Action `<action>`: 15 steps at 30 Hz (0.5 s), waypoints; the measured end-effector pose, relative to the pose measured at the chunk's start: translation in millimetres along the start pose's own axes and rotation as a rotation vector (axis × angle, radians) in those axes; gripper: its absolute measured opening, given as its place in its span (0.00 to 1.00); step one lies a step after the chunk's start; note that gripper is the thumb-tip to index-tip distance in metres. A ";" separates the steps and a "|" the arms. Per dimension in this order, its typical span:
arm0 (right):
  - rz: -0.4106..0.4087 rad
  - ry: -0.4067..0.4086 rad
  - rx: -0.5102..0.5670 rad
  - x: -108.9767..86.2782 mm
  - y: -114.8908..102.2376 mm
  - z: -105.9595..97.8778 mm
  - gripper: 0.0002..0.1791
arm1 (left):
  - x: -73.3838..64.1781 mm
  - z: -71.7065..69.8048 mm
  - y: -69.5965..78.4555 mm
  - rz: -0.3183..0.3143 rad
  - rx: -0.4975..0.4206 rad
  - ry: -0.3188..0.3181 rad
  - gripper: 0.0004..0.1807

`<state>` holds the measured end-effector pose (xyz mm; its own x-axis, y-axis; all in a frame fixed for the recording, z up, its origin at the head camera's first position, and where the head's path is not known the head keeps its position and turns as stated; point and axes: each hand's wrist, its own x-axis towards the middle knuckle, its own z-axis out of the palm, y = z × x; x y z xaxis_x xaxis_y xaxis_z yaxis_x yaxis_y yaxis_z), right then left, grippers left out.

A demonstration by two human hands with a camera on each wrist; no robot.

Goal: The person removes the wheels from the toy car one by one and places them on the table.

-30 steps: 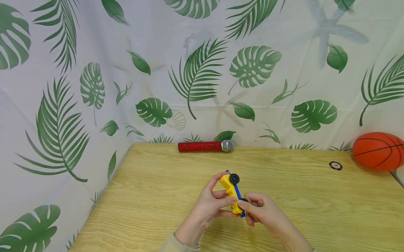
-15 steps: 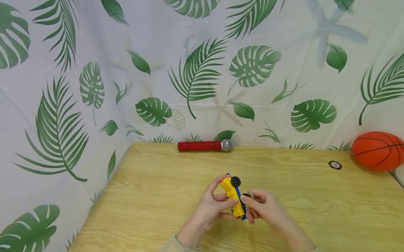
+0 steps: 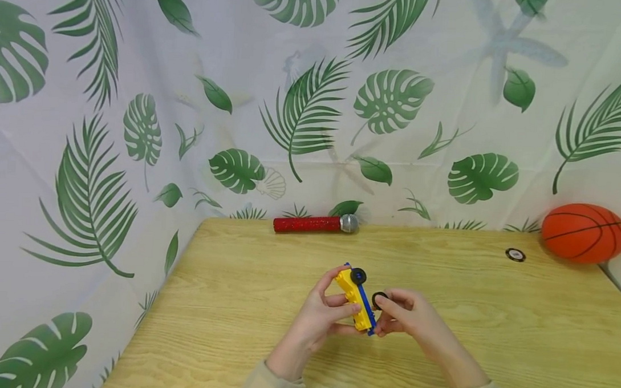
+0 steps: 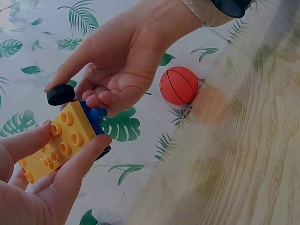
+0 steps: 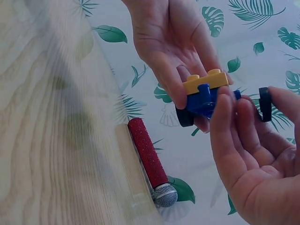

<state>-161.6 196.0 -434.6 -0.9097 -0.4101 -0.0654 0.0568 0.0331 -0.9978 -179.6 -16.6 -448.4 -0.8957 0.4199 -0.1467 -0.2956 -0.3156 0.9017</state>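
Observation:
My left hand (image 3: 319, 317) grips a toy car (image 3: 347, 284) by its sides, raised and tilted over the table. The car has a yellow studded brick body on a blue base (image 5: 201, 103). One black wheel (image 3: 358, 275) sits on its far end. My right hand (image 3: 414, 314) pinches another black wheel (image 4: 61, 95) between thumb and finger. In the right wrist view a gap shows between this wheel and the blue axle stub (image 5: 237, 94). The other right fingertips lie close against the car's near end. The car's far side is partly hidden by the left fingers.
A red glittery microphone (image 3: 309, 225) lies along the back edge of the wooden table (image 3: 225, 282). At the back right are a small black-and-white round chip (image 3: 515, 255) and an orange basketball (image 3: 586, 233). A leaf-print cloth (image 3: 408, 191) hangs behind and at the left.
The wheel in my right hand has come away from the car's side, slightly to the right. My left hand still holds the car, with only small shifts.

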 end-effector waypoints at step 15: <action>0.006 0.063 0.083 -2.5 -0.5 -9.1 0.21 | -1.8 -2.7 4.6 0.022 0.012 0.003 0.39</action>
<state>-163.1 205.3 -433.8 -0.9332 -0.3518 -0.0731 0.0934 -0.0413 -0.9948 -180.3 -21.1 -445.1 -0.9028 0.4106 -0.1281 -0.2720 -0.3143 0.9095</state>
